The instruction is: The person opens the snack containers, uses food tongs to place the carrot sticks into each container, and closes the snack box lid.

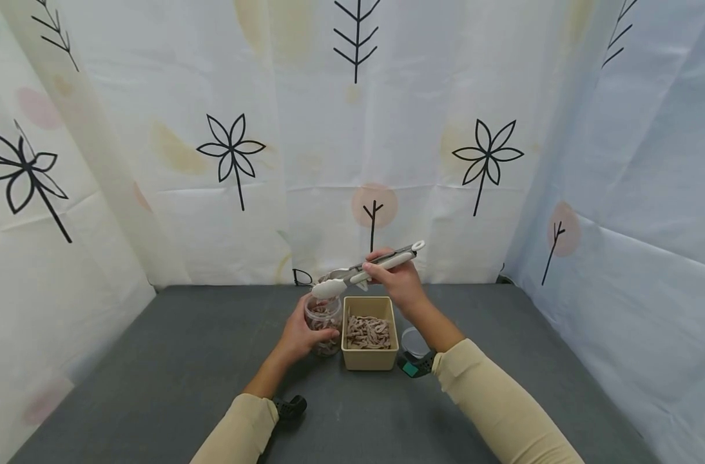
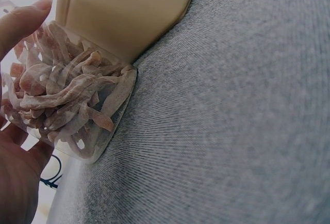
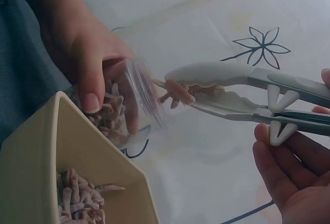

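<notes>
My left hand [image 1: 302, 331] grips a clear plastic jar [image 2: 77, 141] partly filled with pale brownish, powdery dried strips [image 2: 67, 90]. In my right hand [image 1: 400, 283] is a pair of white and grey tongs [image 1: 381, 264], whose heads hang just above the jar's open mouth. Between those heads the right wrist view shows several strips [image 3: 180, 92]. Right beside the jar stands a beige rectangular bin [image 1: 370, 361], with more of the same strips [image 1: 368, 332] inside it.
A round clear lid [image 1: 415, 341] lies on the table right of the bin, partly hidden by the right wrist. The dark grey table [image 1: 213, 361] meets a patterned white curtain [image 1: 306, 225] at the back and both sides.
</notes>
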Available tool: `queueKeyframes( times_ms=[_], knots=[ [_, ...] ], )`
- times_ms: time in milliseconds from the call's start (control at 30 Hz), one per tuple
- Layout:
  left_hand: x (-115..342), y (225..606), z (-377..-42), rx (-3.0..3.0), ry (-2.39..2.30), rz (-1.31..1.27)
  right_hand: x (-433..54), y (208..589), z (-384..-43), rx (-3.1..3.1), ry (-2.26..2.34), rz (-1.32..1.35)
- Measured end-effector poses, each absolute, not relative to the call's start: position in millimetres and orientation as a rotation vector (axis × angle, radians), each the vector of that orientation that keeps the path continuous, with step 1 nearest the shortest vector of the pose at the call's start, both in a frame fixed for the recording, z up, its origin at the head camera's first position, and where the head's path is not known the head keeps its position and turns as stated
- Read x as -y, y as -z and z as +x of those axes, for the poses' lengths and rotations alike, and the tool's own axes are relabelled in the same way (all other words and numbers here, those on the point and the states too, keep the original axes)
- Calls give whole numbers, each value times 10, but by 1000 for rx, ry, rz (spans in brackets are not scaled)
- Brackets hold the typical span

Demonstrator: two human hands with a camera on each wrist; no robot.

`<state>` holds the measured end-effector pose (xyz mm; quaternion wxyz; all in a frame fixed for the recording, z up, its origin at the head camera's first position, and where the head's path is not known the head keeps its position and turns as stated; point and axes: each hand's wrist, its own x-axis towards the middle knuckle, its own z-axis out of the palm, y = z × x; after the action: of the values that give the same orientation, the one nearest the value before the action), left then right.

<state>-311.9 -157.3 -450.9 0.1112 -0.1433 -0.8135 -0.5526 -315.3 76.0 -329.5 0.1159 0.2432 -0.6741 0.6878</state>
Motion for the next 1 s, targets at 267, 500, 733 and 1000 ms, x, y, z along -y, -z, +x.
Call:
queueKeyframes(
  times_ms=[267,500,733,1000],
  knots=[
    [1554,4425,-3047,2399,1606,-429,-808,3339,-3164,1915,-2053,723],
    [1582,4496,-3123,2407,1602,-421,-971,3293,-3136,1856,-2079,717],
    [1578,4514,-3130,2382,1607,-455,-1256,3350,-3148,1899,-2030,724],
    [1573,4510,-3131,2377,1609,-465,-1535,3529,-3128,2134,-1870,767]
  ],
)
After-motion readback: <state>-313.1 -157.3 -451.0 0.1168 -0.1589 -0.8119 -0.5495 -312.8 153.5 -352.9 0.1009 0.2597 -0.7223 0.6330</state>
